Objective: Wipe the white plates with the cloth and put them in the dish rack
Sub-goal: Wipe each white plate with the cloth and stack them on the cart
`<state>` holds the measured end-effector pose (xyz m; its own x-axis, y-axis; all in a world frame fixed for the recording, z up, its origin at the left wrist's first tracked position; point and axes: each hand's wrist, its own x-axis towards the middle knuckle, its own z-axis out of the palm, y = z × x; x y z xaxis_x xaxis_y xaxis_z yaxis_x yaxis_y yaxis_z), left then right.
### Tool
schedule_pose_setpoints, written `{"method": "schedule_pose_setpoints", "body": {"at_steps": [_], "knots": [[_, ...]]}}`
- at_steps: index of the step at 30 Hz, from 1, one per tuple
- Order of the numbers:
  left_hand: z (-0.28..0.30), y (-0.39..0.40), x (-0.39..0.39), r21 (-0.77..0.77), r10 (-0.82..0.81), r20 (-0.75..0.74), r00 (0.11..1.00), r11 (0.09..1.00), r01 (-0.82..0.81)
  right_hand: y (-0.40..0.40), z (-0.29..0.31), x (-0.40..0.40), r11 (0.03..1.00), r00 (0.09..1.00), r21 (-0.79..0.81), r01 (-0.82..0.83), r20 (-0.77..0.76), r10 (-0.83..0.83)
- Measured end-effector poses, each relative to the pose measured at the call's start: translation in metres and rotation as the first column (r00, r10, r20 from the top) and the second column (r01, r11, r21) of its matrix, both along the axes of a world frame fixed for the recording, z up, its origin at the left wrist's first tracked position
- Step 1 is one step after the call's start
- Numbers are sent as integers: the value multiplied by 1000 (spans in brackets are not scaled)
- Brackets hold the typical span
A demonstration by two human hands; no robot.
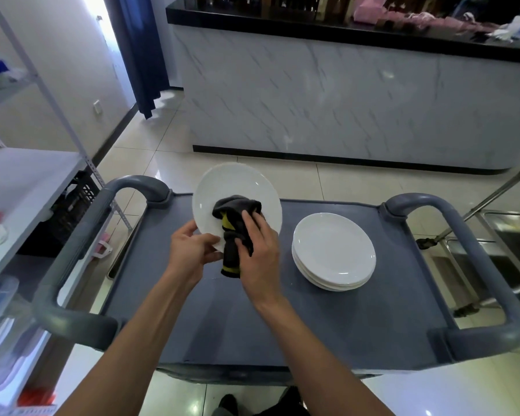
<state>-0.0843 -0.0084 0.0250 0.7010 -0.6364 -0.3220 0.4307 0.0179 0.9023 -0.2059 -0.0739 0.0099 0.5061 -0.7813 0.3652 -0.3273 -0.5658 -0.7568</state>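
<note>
Landmark: the grey cart (282, 310), whose flat top carries the work.

We see one white plate (234, 190) lifted clear of the cart top, over its far-left part, tilted up so its face turns toward the wearer. We judge the tilt gives the cloth a firm backing and keeps the face in sight.

Left hand (189, 250): fingers curled round the plate's near-left rim, thumb on the front, holding it steady from the edge so the face is left free.

Right hand (258, 250): fingers bunched round a dark cloth (236, 223) with a yellow strip, pressing it against the plate's lower face; one end of the cloth hangs below the rim. Wiping is the step in hand.

A stack of white plates (333, 250) sits flat on the cart's right half, beside the hands, within easy reach for the next pick.

No dish rack is in view that we can identify; a metal frame (493, 193) stands off the cart's right side, purpose unclear.
</note>
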Motion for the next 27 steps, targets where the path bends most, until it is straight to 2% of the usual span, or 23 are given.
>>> {"method": "schedule_pose_setpoints", "body": {"at_steps": [4,7,16,20,27], "knots": [[0,2,-12,24,-162,14,987,987,162,-17,13,6,997,998,-60,-40,-41,37],[-3,2,-15,48,-218,10,976,975,217,-35,20,4,995,996,-95,-42,-80,35],[-6,7,1,95,-221,98,970,973,212,-76,26,-12,991,993,-133,15,-112,-31],[-3,13,19,134,-252,180,951,964,230,-83,25,-15,992,997,-127,8,-81,-19],[5,15,41,167,-266,235,935,959,231,-92,32,-11,985,997,-167,-41,-75,29]]}}
